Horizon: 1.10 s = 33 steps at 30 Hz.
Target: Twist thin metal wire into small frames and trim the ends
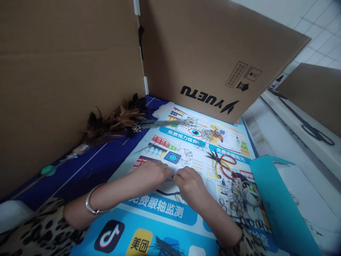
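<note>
My left hand [152, 171] and my right hand [189, 182] rest close together on a printed blue-and-white poster [160, 213] that covers the table. Both hands are closed in a pinch, fingertips meeting over something thin and wiry that I cannot make out. A silver bangle [92, 202] circles my left wrist. Thin wire loops [185, 155] lie on the poster just beyond my fingers. Red-handled scissors [226, 165] lie to the right of my right hand.
A feather duster [114, 124] lies at the back left against a cardboard wall [66, 81]. A second cardboard sheet [213, 57] stands behind. A teal bag [279, 206] leans at the right, with a heap of wire rings [239, 199] beside it.
</note>
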Each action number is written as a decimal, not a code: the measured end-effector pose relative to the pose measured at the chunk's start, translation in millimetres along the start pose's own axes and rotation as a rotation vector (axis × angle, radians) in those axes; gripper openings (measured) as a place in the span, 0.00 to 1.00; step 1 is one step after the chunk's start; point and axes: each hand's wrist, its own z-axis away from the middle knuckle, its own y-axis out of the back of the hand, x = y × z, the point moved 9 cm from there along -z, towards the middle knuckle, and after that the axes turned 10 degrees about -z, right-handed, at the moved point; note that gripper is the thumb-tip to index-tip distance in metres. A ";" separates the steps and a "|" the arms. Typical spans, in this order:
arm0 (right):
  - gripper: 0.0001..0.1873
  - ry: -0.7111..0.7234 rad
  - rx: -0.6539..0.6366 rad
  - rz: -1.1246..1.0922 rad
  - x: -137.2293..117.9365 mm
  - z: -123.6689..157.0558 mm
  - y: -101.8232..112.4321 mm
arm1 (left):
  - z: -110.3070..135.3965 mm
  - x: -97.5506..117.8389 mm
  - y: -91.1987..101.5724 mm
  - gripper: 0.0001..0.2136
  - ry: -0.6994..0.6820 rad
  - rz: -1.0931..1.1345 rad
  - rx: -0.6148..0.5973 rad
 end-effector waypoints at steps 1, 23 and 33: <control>0.08 0.007 0.001 0.003 -0.7 -0.3 -0.3 | -0.2 1.1 1.3 0.07 0.000 0.003 -0.001; 0.05 -0.094 0.019 0.030 10.6 2.4 -5.4 | -6.8 3.4 5.2 0.07 0.036 0.112 0.006; 0.07 -0.220 0.057 -0.015 20.6 5.3 -5.9 | -7.2 -2.5 2.7 0.09 0.112 0.198 0.054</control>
